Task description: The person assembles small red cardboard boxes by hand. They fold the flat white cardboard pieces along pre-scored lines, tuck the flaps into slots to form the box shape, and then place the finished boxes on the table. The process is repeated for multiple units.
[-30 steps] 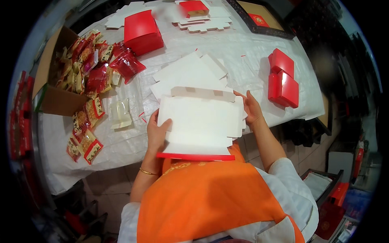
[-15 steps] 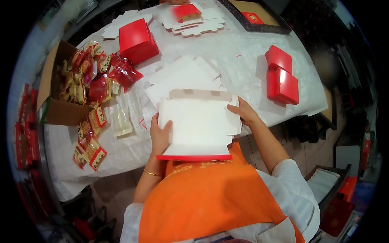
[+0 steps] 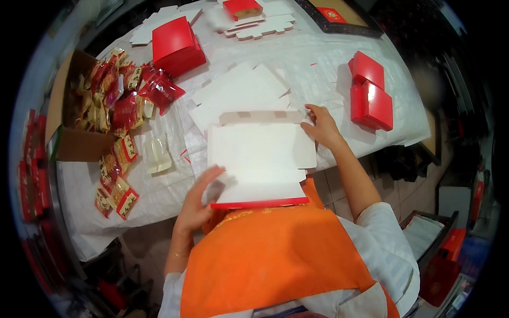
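A partly folded cardboard box blank (image 3: 260, 146), white inside with a red front edge, lies at the table's near edge against my orange apron. My left hand (image 3: 199, 204) is open at its lower left, fingers stretched toward the white panel and slightly blurred. At the upper right corner of the blank is my right hand (image 3: 322, 127), open, with thumb and forefinger apart and the thumb close to the side flap. More flat white blanks (image 3: 238, 90) lie just beyond.
To the left, a brown carton (image 3: 79, 146) spills red and gold snack packets (image 3: 119, 199). A large red box (image 3: 177, 45) stands behind it. Two small red boxes (image 3: 373, 106) sit at the right. Far off are stacked blanks (image 3: 260, 29) and a dark-rimmed tray (image 3: 344, 26).
My left hand has let go of the blank's left edge and moved down toward me. My right hand has loosened from the right edge and shifted up to the corner.
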### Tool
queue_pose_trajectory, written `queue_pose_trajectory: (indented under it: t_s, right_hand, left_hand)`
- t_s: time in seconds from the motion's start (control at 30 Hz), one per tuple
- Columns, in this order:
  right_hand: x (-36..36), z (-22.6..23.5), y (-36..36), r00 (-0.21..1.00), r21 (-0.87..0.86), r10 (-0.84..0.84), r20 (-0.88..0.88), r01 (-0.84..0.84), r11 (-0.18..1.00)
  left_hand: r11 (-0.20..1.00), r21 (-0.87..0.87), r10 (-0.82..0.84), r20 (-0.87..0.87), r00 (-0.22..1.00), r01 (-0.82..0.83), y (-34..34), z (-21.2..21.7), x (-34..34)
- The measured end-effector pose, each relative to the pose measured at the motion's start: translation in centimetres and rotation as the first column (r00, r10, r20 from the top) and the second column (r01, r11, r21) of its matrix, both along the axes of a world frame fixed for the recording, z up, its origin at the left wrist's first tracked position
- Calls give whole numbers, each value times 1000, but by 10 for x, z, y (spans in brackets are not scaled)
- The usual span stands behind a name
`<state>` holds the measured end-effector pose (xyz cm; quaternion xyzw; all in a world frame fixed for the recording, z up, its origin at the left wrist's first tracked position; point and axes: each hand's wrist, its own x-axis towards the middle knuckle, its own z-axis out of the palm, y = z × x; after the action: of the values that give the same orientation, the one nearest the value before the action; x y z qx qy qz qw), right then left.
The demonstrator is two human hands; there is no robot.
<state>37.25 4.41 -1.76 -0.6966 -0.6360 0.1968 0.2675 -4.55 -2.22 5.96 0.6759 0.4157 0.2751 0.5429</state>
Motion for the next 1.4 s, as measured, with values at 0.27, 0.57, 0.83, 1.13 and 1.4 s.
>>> queue_pose_trajectory:
  t_s: [0.27, 0.57, 0.83, 1.13, 1.4]
  right_hand:
    - [-13, -6, 74, 960, -137, -125, -250, 92, 986]
    - [-11, -36, 142, 935, -403, -76, -346, -75, 912]
    - [-74, 6, 147, 926, -449, 262, 272, -119, 886]
    - [-53, -13, 169, 902, -369, 423, 84, -366, 854]
    - [-37, 26, 148, 739, -605, 120, -663, -623, 495]
  left_hand:
    - [966, -143, -186, 183, 965, 213, 5, -21, 25]
    - [915, -402, 228, 474, 850, -21, 41, -112, 49]
    - [897, -438, 263, 417, 870, -61, 32, -103, 40]
    - [946, -320, 174, 400, 900, -40, 34, -105, 45]
    - [855, -515, 249, 507, 825, 58, 31, -93, 41]
